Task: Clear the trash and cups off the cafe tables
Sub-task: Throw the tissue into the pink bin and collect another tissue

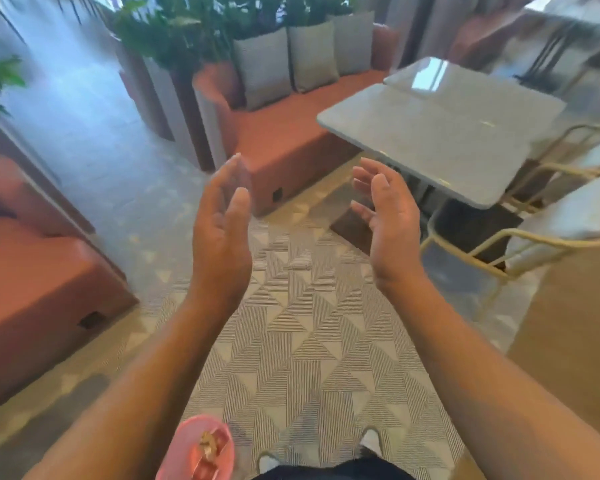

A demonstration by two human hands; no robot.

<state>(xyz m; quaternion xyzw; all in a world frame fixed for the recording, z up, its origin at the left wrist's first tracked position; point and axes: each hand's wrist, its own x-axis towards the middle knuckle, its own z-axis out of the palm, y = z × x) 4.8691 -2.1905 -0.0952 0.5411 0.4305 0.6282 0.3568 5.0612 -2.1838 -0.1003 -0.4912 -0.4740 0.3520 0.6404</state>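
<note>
Bench (291, 140) behind left of table (440, 133), chairs (534, 233) right, bin (196, 448) below left

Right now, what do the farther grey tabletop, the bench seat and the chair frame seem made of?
Tabletop: glossy, reflects window light; likely polished stone or laminate. Bench seat: matte terracotta upholstery, rounded padded edges. Chair frame: thin cream bent tubing, probably painted metal.
</note>
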